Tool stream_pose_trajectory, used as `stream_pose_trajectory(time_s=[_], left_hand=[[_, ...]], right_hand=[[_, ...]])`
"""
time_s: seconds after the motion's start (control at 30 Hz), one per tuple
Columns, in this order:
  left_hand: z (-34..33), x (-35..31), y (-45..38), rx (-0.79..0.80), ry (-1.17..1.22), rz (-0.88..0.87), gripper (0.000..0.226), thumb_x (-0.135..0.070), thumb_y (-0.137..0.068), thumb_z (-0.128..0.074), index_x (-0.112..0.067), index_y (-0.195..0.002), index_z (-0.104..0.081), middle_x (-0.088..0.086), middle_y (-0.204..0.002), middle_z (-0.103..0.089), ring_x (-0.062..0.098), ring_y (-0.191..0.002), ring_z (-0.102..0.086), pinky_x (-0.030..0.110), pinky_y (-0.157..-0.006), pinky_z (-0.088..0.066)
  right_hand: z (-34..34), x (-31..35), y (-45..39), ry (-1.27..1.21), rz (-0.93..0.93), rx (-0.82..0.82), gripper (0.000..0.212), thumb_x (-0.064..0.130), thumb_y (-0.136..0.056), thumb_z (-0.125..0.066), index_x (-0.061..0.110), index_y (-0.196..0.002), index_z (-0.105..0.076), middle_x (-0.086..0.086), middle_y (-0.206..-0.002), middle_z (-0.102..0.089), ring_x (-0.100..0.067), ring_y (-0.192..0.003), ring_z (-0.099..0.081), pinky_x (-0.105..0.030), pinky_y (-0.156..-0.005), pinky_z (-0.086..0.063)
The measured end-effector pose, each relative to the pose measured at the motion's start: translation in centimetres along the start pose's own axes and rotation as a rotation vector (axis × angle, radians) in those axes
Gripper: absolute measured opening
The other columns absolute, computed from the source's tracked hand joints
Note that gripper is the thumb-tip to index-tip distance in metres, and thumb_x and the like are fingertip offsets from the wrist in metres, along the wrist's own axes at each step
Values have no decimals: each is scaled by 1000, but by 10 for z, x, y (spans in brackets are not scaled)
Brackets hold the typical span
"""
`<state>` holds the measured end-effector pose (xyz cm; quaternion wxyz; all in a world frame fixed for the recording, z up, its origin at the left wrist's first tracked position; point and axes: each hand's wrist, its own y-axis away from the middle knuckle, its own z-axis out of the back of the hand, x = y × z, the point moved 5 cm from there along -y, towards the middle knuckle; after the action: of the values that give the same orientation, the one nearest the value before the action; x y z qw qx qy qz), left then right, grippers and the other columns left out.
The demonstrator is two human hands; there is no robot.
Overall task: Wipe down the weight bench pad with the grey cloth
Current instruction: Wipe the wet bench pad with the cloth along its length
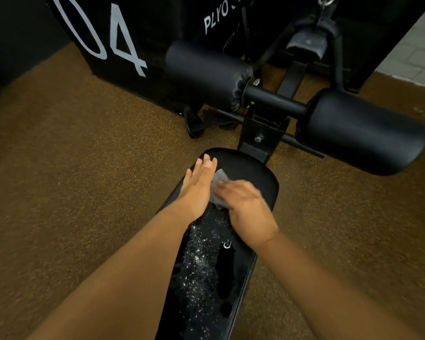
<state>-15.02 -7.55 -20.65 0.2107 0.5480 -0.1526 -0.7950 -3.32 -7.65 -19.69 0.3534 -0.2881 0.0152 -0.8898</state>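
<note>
Both forearms bare, no sleeves; right hand (247,204) blurred, seemingly ringless.

Brown speckled floor (84,168), black plyo box (123,33) marked 04, pale tiled wall (417,52), dim light

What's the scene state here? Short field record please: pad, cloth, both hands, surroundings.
pad: long black padded weight bench pad, wet droplets on its near part
cloth: small grey cloth lying on the pad's far end
right hand: right hand pressed on the cloth, blurred
left hand: left hand flat on the pad's left edge, beside the cloth
surroundings: black foam rollers, brown speckled floor
</note>
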Motion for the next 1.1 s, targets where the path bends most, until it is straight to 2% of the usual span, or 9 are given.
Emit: stream_pose_trajectory(time_s=[0.1, 0.23, 0.4, 0.47, 0.57, 0.73, 0.87, 0.97, 1.1], left_hand=[[-3, -3, 1, 31, -69, -18, 48, -41, -101, -5, -33, -146, -20, -18, -154, -3, -14, -120, 8, 19, -105, 15], [-3, 2, -2, 25, -198, -65, 47, -35, -102, -2, -36, -148, -12, -20, -152, 9, -12, -126, 16, 20, -108, 19], [-4, -6, 4, 13, -196, -86, 46, -33, -103, -6, -29, -149, -12, -20, -149, 5, -10, -123, 11, 14, -100, 15], [-2, -9, 6, 18, -157, -76, 47, -35, -103, -8, -28, -149, -15, -16, -154, 1, -12, -121, 10, 12, -98, 15], [-3, -14, 11, 35, -158, -36, 47, -35, -102, -5, -30, -148, -15, -12, -157, 3, -12, -117, 10, 18, -104, 15], [-3, -9, 6, 20, -192, -76, 49, -36, -102, -2, -29, -148, -16, -12, -157, 3, -13, -120, 11, 16, -103, 15], [-3, -2, 0, 13, -226, -86, 51, -39, -100, -1, -30, -149, -17, -15, -157, 2, -15, -125, 13, 16, -106, 16], [-3, -4, 2, 2, -260, -92, 51, -39, -101, -2, -31, -149, -16, -13, -157, 3, -15, -125, 12, 16, -105, 18], [-3, -13, 11, 12, -230, -50, 49, -38, -101, -3, -31, -149, -15, -13, -156, 3, -15, -115, 9, 9, -97, 17]], right_hand=[[3, 7, 15, -27, 100, 40, 39, -1, -79, -60, 15, -114, -68, 1, -114, -67, -18, -105, -55, -31, -94, -42], [21, -18, 16, 40, 195, 112, 33, 7, -86, -56, 18, -114, -68, 4, -114, -67, -19, -99, -60, -34, -85, -51], [20, -22, 4, 77, 7, 2, 49, -7, -72, -67, 10, -118, -66, -6, -120, -65, -28, -100, -59, -39, -91, -50], [12, -10, 10, 37, -42, 94, 51, 14, -79, -56, 11, -130, -57, -6, -137, -53, -26, -121, -46, -39, -107, -36], [9, -10, 14, 4, -95, 161, 54, 41, -90, -37, 18, -138, -49, 0, -147, -41, -25, -135, -32, -40, -113, -24], [4, -11, 12, -10, -95, -47, 34, 11, -84, -66, 15, -117, -67, -4, -125, -63, -28, -110, -55, -38, -99, -44], [9, -8, 35, -45, 48, -8, 34, 5, -84, -63, 18, -116, -68, 1, -121, -65, -18, -102, -51, -23, -93, -36], [22, -23, 44, -60, 101, 72, 32, 11, -90, -56, 24, -117, -67, 7, -123, -63, -19, -102, -55, -35, -88, -48], [26, -32, 32, -19, -17, -104, 32, 3, -83, -67, 18, -111, -71, 2, -115, -67, -23, -97, -57, -39, -85, -51]])
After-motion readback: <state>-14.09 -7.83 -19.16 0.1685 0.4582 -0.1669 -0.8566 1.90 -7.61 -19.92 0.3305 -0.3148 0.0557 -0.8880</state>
